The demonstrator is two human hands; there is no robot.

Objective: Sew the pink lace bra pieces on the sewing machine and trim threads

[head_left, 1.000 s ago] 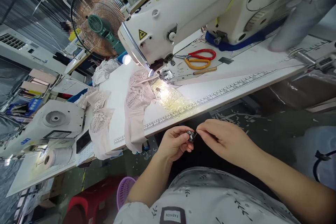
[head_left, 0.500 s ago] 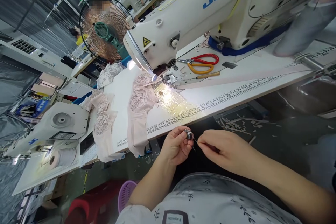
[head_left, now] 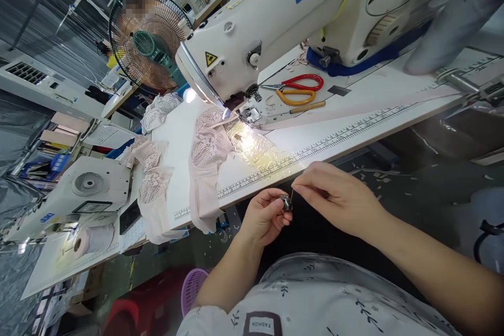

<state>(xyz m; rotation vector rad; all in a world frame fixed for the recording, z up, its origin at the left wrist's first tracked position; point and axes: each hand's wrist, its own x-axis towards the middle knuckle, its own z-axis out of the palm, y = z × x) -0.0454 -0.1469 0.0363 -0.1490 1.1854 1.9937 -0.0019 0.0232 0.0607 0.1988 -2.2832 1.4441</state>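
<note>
My left hand (head_left: 264, 216) is closed around a small metal bobbin case (head_left: 285, 202), held just below the front edge of the sewing table (head_left: 354, 134). My right hand (head_left: 334, 197) pinches a fine thread (head_left: 292, 195) that rises from the case, fingertips almost touching it. Both hands hover over my lap. A white JUKI sewing machine (head_left: 283, 16) stands on the table, and pale pink lace garment pieces (head_left: 207, 155) lie under its needle area and hang over the table edge.
Red and orange scissors (head_left: 299, 88) and a wooden-handled tool (head_left: 309, 107) lie behind the needle plate. More lace pieces (head_left: 151, 178) drape at the left beside another machine (head_left: 79, 194). A fan (head_left: 145, 42) stands at the back, with a person behind it. A purple basket (head_left: 192, 286) sits on the floor.
My right hand has moved up and closer to the bobbin case, drawing the thread upward. The left hand still grips the case in about the same spot.
</note>
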